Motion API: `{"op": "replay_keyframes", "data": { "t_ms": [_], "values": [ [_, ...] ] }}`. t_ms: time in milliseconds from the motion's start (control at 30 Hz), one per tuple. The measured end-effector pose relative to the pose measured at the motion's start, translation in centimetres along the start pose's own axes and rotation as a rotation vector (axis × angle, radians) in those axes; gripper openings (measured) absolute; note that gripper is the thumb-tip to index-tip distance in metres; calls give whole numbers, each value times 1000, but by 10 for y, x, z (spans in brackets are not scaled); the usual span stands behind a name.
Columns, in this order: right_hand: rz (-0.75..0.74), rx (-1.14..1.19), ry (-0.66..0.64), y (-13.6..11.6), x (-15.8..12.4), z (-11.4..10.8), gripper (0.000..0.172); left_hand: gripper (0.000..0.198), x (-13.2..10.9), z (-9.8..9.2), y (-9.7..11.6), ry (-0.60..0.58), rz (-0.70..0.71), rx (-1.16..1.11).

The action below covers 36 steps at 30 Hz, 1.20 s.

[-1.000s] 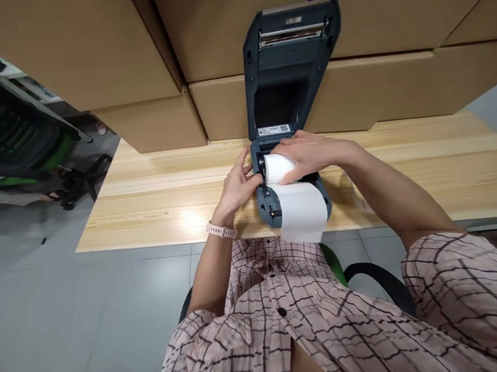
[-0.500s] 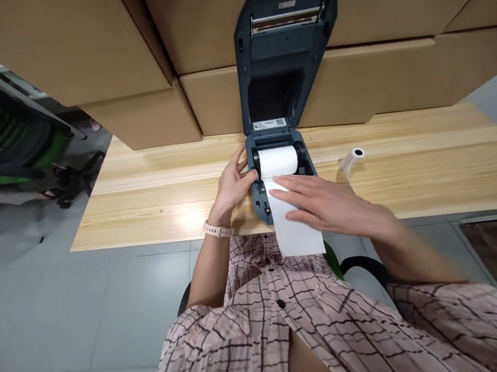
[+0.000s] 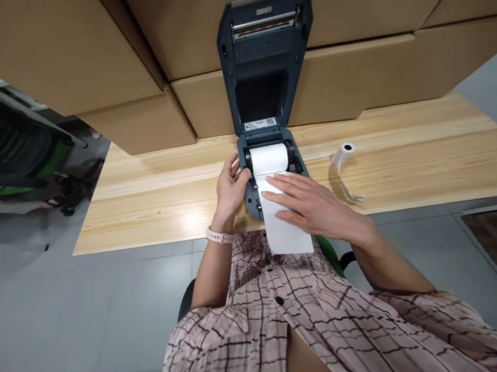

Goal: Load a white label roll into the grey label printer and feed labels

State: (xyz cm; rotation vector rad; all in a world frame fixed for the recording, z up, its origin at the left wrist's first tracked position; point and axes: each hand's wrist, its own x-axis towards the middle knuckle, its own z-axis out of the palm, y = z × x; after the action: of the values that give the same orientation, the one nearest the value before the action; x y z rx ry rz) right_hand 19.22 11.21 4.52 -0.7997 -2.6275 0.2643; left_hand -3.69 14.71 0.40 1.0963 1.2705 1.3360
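A dark grey label printer (image 3: pixel 252 205) stands on the wooden table with its lid (image 3: pixel 265 60) raised. Inside it sits a white paper roll (image 3: pixel 269 159) between black holders. The strip of label paper (image 3: pixel 291 243) runs from the roll over the printer's front and past the table edge toward my body. My left hand (image 3: pixel 230 195) grips the printer's left edge, thumb on the rim near the roll holder and fingers along the outer side. My right hand (image 3: pixel 310 203) lies flat on the strip, fingers stretched out and slightly apart, hiding the printer's front right part.
A small white roll (image 3: pixel 346 149) with a loose curling tail lies on the table (image 3: pixel 165 200) to the right. Large cardboard boxes (image 3: pixel 378 71) are stacked behind the printer, close to its raised lid. At the far left is a black and green chair (image 3: pixel 8 140).
The view has shifted slightly, so the printer appears further left. My right forearm has swung in closer to my body, while both hands keep nearly the same places on the printer and paper.
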Motion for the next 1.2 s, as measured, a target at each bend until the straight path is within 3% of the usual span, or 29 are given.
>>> {"op": "replay_keyframes", "data": {
  "t_ms": [133,233,333,433,700,833,967,1100,1200],
  "values": [
    [27,-54,37,-8,-6,4,42,65,-19,6,6,102,49,137],
    [72,-42,92,-17,-14,10,40,58,-49,13,17,153,305,431],
    [65,21,149,-20,-25,12,37,47,-78,20,23,-84,490,650],
    [13,136,176,-13,-33,3,31,51,-92,26,23,-270,538,798],
    [21,320,97,17,-39,-34,25,63,-89,31,32,-309,611,1264],
    [154,291,170,22,-40,-32,19,65,-83,26,28,-362,725,1285],
    [154,311,197,23,-41,-23,17,79,-82,28,17,-454,789,1229],
    [144,305,219,25,-42,-27,20,93,-89,37,6,-401,813,1201],
    [138,264,292,39,-28,-46,29,96,-93,38,4,-384,814,1170]
  ]
}}
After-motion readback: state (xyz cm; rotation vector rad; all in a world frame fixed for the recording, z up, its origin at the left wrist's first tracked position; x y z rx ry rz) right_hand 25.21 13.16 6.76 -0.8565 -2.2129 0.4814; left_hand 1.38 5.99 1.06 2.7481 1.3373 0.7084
